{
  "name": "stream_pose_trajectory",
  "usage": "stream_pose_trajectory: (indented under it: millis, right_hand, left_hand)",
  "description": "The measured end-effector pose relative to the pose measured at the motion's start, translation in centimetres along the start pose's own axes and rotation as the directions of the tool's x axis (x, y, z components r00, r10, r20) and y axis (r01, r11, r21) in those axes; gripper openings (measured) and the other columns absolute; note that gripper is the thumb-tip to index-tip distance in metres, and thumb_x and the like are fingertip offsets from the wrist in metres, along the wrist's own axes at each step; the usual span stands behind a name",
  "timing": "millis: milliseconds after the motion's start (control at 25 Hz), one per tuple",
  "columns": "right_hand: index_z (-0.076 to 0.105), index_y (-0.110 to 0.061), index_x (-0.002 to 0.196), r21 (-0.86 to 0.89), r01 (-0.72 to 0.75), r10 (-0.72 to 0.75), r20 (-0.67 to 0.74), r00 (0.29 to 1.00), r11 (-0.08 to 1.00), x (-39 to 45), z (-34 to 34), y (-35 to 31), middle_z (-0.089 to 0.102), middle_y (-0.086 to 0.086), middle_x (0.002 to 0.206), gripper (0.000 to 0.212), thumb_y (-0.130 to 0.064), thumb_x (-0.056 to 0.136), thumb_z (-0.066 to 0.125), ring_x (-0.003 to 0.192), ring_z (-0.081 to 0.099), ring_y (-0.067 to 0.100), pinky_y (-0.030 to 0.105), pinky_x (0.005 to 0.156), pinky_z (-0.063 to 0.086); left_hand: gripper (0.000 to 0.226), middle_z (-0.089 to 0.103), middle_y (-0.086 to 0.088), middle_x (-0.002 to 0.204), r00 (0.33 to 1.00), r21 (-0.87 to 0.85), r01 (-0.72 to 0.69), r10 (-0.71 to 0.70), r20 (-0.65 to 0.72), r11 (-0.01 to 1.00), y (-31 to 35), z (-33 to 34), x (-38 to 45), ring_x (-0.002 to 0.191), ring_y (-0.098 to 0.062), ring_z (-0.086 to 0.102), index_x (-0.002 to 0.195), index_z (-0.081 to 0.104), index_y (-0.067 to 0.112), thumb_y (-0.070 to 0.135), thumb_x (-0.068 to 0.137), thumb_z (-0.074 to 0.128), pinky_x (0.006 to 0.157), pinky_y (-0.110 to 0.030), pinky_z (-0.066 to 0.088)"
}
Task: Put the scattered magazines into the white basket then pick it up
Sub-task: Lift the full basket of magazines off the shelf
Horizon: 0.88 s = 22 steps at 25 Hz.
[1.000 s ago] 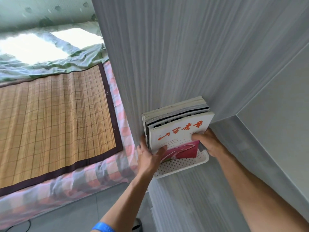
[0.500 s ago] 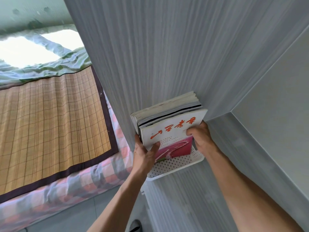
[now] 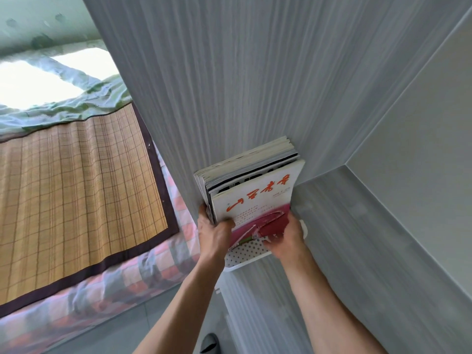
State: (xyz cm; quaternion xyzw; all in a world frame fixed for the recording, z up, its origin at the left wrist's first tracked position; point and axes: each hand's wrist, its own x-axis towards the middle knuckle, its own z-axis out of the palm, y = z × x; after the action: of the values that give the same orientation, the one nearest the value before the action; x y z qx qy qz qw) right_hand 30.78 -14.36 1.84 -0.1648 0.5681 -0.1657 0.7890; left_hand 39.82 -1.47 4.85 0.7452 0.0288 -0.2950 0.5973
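A stack of several magazines (image 3: 255, 190) stands upright in a white perforated basket (image 3: 245, 255) against the grey wood-grain cabinet side. The front magazine is white with red characters and a pink lower half. My left hand (image 3: 213, 233) grips the stack's left edge, thumb on the front cover. My right hand (image 3: 287, 237) holds the lower right of the front cover at the basket's rim, fingers curled over it. Most of the basket is hidden by the magazines and my hands.
A bed with a bamboo mat (image 3: 74, 190), a checked sheet (image 3: 143, 274) and a green blanket (image 3: 76, 103) lies to the left. The grey cabinet panel (image 3: 255, 85) rises behind the basket, a pale wall (image 3: 421, 149) at right. A dark shoe (image 3: 210, 342) shows on the floor below.
My right hand slid down from the cover's right edge to the lower right corner by the basket rim. My left hand keeps its grip on the stack's left edge.
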Motion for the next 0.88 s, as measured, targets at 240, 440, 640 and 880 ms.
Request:
stream_pose_trajectory:
  millis: [240,440,640,880]
  right_hand:
    - [0.064,-0.020,0.118,0.040,0.030,-0.037,0.210,0.977,0.999,2.1,1.6,0.9,0.069,0.016,0.115,0.074,-0.075,0.069,0.064,0.111,0.061,0.036,0.058,0.095,0.049]
    - [0.060,-0.017,0.118,-0.330,0.286,-0.266,0.107,0.958,0.899,1.5,-0.1,-2.4,0.070,0.013,0.112,0.044,-0.038,0.081,0.069,0.096,0.067,0.023,0.035,0.070,0.054]
    - [0.056,-0.025,0.120,-0.593,0.598,-0.519,0.325,0.790,0.539,0.6,1.5,-5.7,0.071,-0.006,0.101,0.054,0.004,0.075,0.062,0.090,0.067,0.008,0.024,0.062,0.054]
    - [0.068,-0.016,0.096,-0.519,0.609,-0.414,0.450,0.791,0.599,0.6,0.4,-8.0,0.077,-0.001,0.092,0.049,0.013,0.060,0.052,0.092,0.072,0.014,0.030,0.071,0.056]
  left_hand:
    - [0.047,0.062,-0.003,0.105,0.995,0.029,0.064,-0.066,0.080,0.998,0.5,-1.0,0.3,0.093,-0.014,0.056,0.125,0.050,0.011,-0.004,0.081,0.049,0.071,-0.029,0.045]
    - [0.053,0.063,0.001,0.098,0.987,-0.017,0.157,-0.156,0.043,0.987,1.1,-0.5,0.5,0.093,-0.016,0.057,0.126,0.052,0.008,-0.009,0.076,0.049,0.082,-0.032,0.046]
    - [0.049,0.061,-0.002,0.109,0.989,-0.021,0.130,-0.129,0.075,0.991,1.6,0.1,-0.8,0.086,-0.004,0.051,0.125,0.043,0.017,-0.005,0.082,0.051,0.069,-0.025,0.040]
    - [0.061,0.059,-0.009,0.122,0.989,0.087,0.134,-0.138,0.044,0.987,2.1,0.3,0.4,0.112,-0.028,0.052,0.132,0.040,0.013,-0.006,0.076,0.052,0.102,-0.041,0.045]
